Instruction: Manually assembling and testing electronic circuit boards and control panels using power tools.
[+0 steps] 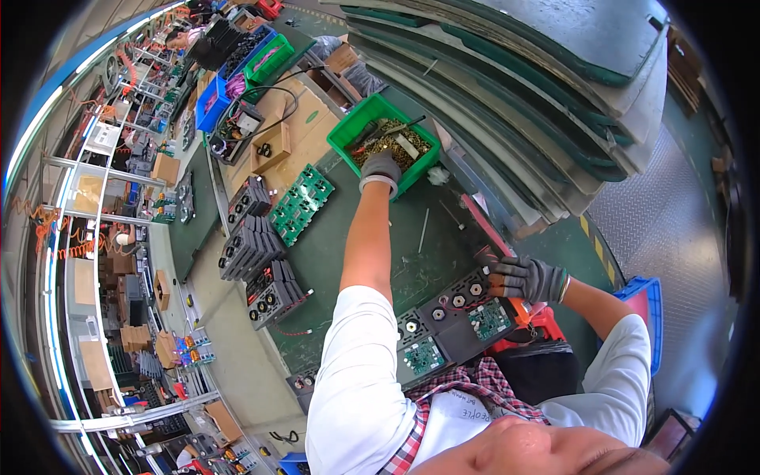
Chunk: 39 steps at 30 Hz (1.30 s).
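My left hand [381, 168], in a grey glove, reaches into a green bin [342, 136] of small brass-coloured hardware [386, 147]; its fingertips are hidden there. Tools with dark handles lie in the same bin. My right hand [529, 279], also gloved but with bare fingertips, rests at the far right end of a dark plastic housing [457, 331], fingers stretched over its edge. Round fittings line the housings before me. A green circuit board [490, 319] sits in this one, and another circuit board [423, 356] lies further left.
Left of my left forearm are a green board panel [302, 204] and stacked dark housings [255, 239]. An open cardboard box [271, 149] stands behind them. Large stacked sheets [507, 103] rise at the far right. A red-orange object [545, 323] is below my right hand.
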Each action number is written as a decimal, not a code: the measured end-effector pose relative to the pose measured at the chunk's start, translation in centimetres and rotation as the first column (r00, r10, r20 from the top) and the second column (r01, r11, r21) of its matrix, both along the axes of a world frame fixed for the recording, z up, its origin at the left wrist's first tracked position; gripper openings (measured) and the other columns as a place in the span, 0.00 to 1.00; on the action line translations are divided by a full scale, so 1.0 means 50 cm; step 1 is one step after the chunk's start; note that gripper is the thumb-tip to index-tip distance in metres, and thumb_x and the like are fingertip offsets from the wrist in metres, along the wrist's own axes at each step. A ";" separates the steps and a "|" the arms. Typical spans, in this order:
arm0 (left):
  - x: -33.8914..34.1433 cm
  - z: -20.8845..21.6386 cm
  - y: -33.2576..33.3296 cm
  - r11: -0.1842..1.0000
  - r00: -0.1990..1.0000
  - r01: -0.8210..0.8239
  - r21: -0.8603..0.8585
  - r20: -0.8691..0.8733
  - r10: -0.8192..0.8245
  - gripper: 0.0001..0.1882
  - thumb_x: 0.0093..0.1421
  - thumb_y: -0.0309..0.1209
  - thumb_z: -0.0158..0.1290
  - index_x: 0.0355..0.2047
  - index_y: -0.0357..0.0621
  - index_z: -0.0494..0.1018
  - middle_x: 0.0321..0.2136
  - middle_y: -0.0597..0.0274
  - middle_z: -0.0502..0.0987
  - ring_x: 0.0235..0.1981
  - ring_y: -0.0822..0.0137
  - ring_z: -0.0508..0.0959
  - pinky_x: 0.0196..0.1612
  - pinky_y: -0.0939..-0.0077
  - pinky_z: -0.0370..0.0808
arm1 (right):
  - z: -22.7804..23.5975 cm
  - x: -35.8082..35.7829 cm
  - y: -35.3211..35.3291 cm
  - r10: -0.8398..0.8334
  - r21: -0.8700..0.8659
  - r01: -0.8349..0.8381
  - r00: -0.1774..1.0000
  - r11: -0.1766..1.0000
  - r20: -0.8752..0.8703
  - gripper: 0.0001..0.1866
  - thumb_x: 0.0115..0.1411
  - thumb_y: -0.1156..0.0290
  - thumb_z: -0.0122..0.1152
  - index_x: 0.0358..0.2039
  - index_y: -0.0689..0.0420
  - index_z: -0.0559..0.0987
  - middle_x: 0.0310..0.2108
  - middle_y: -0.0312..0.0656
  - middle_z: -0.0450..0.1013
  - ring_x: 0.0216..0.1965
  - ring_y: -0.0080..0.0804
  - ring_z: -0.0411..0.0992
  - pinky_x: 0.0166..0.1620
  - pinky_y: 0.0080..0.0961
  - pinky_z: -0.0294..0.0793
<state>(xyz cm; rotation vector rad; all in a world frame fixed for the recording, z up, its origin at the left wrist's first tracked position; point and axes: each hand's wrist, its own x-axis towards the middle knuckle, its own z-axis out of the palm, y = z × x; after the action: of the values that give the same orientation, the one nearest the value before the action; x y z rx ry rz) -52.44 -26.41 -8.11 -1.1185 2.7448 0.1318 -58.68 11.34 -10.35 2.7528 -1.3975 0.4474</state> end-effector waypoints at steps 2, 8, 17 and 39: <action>-0.015 0.004 -0.001 0.998 0.998 -0.024 0.066 0.065 0.019 0.18 0.51 0.32 0.46 0.43 0.46 0.69 0.44 0.49 0.70 0.45 0.53 0.71 0.45 0.64 0.70 | 0.008 -0.012 0.000 0.001 0.067 -0.005 0.998 0.998 0.060 0.24 0.48 0.66 0.46 0.49 0.52 0.64 0.51 0.39 0.60 0.55 0.38 0.57 0.57 0.36 0.56; 0.004 -0.023 -0.029 0.999 0.997 0.053 -0.013 -0.047 -0.053 0.15 0.50 0.30 0.45 0.39 0.45 0.71 0.41 0.53 0.72 0.43 0.54 0.72 0.44 0.65 0.70 | 0.011 -0.021 -0.027 0.036 0.028 -0.038 0.997 0.999 0.065 0.22 0.48 0.69 0.46 0.47 0.53 0.66 0.48 0.39 0.62 0.55 0.38 0.57 0.57 0.36 0.56; 0.012 0.029 -0.018 0.990 0.989 -0.137 -0.043 -0.069 0.133 0.13 0.45 0.36 0.57 0.32 0.48 0.75 0.36 0.55 0.74 0.39 0.58 0.74 0.41 0.69 0.72 | 0.015 -0.044 -0.034 0.064 -0.094 -0.061 0.998 0.994 0.023 0.19 0.45 0.69 0.50 0.42 0.53 0.69 0.45 0.39 0.64 0.52 0.37 0.60 0.54 0.36 0.61; 0.153 0.084 0.080 0.031 0.328 0.414 0.910 -0.180 0.927 0.08 0.56 0.20 0.39 0.37 0.33 0.63 0.21 0.57 0.69 0.19 0.71 0.69 0.20 0.84 0.68 | 0.118 -0.024 0.062 -0.235 -0.013 0.241 0.957 0.970 0.170 0.19 0.35 0.72 0.59 0.33 0.53 0.69 0.38 0.38 0.67 0.41 0.39 0.67 0.40 0.34 0.70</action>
<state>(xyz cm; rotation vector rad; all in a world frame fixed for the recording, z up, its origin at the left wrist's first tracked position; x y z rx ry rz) -44.79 -22.40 -3.91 -1.2530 1.3669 3.0289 -59.87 14.44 -4.43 2.5250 -1.7149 0.6948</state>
